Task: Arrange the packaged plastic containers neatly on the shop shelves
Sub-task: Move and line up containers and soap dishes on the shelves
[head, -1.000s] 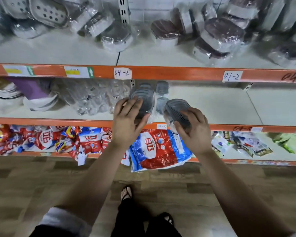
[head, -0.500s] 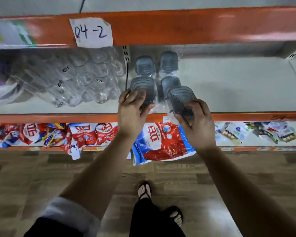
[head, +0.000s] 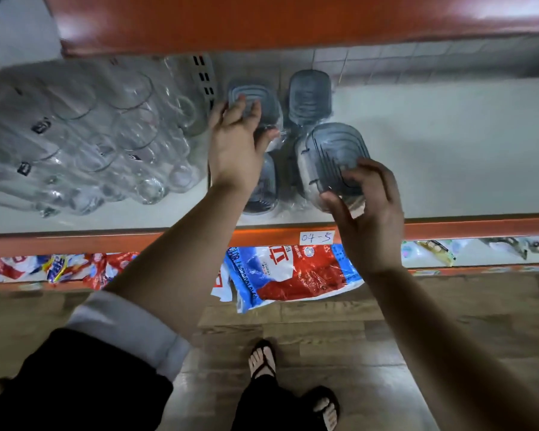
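Several grey-lidded plastic containers in clear wrap sit on the white middle shelf. My left hand reaches deep in, fingers over the lid of the back-left container and thumb against its side. Another container lies partly hidden under that wrist. A back-right container stands untouched. My right hand grips the near end of the front-right container, which is tilted beside the others near the shelf's front edge.
Wrapped clear glass cups fill the shelf to the left, past the slotted upright. The upper shelf's orange edge hangs close overhead. Detergent bags lie on the shelf below, one hanging over its edge. White shelf board stretches to the right.
The view has dropped and closed in on the middle shelf. My left hand has pushed further back into the shelf. My right hand has brought its container over the shelf board.
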### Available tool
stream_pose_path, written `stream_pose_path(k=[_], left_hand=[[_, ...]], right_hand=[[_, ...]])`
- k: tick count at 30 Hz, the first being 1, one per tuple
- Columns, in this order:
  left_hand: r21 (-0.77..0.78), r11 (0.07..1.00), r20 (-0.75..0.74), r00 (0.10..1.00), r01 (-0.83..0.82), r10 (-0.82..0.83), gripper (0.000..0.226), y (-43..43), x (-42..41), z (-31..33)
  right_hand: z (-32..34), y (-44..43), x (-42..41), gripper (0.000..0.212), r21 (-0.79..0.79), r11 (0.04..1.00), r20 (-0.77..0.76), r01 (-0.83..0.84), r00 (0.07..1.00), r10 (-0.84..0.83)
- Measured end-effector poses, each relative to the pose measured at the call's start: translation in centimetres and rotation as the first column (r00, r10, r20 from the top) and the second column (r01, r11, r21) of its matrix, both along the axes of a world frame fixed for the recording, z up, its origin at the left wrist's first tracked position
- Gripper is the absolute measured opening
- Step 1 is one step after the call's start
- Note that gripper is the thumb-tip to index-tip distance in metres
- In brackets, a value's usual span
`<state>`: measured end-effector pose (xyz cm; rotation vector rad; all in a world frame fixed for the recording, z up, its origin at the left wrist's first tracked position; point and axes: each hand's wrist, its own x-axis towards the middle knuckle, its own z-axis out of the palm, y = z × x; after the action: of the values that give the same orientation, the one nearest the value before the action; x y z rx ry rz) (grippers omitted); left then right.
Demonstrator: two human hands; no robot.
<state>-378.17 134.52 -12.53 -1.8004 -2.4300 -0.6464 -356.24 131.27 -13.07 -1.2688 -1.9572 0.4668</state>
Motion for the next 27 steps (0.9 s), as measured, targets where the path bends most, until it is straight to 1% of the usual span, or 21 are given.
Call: stream_pose_path(k=[3,6,9,11,15,17,19,23,25,27], left_hand=[[-0.054,0.999,0.050,0.999,-0.004,0.007,0.061,0.8,-0.5,-1.1],[-0.112,0.993,-0.010,1.000,0.027,-0.029,0.061,0.7,-0.3,-2.1],[-0.074,0.997,-0.025,0.999,0.036,-0.038,0.059,-0.1,-0.1,-2.6],[-0.016,0.999,0.001,0.999,0.040,-0.040,0.060,-1.1,0.1,-2.7],[0.064,0.995,0.051,0.995,0.082,-0.085,0.059,-3.7,0.9,-2.9],[0.059,0.994,0.059,0.994,0.091,-0.095,0.060,-4.9,1.2,-3.3],[0.060,0.993,0.072,0.992,0.099,-0.103,0.061,-5.6,1.7,-3.6],[0.068,0.994,0.132,0.986,0.089,-0.097,0.060,-6.6,2.4,-3.8],[0.074,0.991,0.131,0.984,0.109,-0.118,0.058,-7.0,2.5,-3.9],[0.074,0.989,0.131,0.981,0.132,-0.141,0.059,-7.3,2.5,-4.0]], right_hand=[[-0.7,1.1,-0.7,0.040,0.021,1.000,-0.003,0.012,1.000,-0.012],[-1.4,2.0,-1.5,0.044,0.016,1.000,0.023,0.016,1.000,-0.017],[-2.2,2.5,-2.1,0.043,0.073,0.997,0.097,0.009,0.995,-0.016],[-2.6,2.8,-2.5,0.041,0.110,0.994,0.108,0.000,0.994,-0.012],[-2.6,4.3,-3.5,0.040,0.101,0.992,0.015,0.075,0.997,-0.077],[-2.3,5.2,-4.2,0.036,0.098,0.990,-0.042,0.105,0.994,-0.101],[-1.9,6.4,-4.8,0.033,0.115,0.987,-0.053,0.108,0.993,-0.103],[-0.9,8.8,-6.3,0.036,0.083,0.994,0.044,0.071,0.996,-0.075],[-0.4,9.9,-7.0,0.037,0.069,0.997,0.085,0.047,0.995,-0.053],[-0.2,10.8,-7.2,0.036,0.033,0.999,0.162,0.002,0.987,-0.007]])
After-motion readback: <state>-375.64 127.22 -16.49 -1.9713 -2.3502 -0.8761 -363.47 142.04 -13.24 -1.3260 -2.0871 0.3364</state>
